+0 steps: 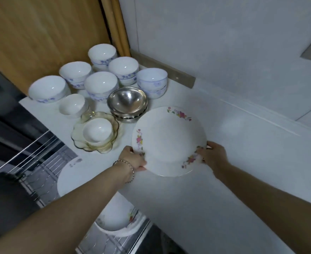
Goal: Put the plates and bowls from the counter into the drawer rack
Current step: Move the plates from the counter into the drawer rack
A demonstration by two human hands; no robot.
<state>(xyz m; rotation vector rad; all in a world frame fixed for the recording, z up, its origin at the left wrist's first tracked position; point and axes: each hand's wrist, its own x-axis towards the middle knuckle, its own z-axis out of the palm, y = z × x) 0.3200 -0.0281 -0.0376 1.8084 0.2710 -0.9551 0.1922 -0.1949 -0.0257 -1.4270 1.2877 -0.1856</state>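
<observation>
head view: left hand (132, 158) and right hand (214, 156) grasp opposite edges of floral plate (169, 142).

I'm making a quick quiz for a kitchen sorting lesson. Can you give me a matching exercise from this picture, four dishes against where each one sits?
Column 1
1. floral plate
2. steel bowls
3. small white bowl
4. blue-patterned bowls

Column 2
A. inside the glass dish
B. back of the counter, by the wooden panel
C. held at its edge by both hands: left, right
D. stacked just behind the floral plate

Pairs: 1-C, 2-D, 3-A, 4-B
</observation>
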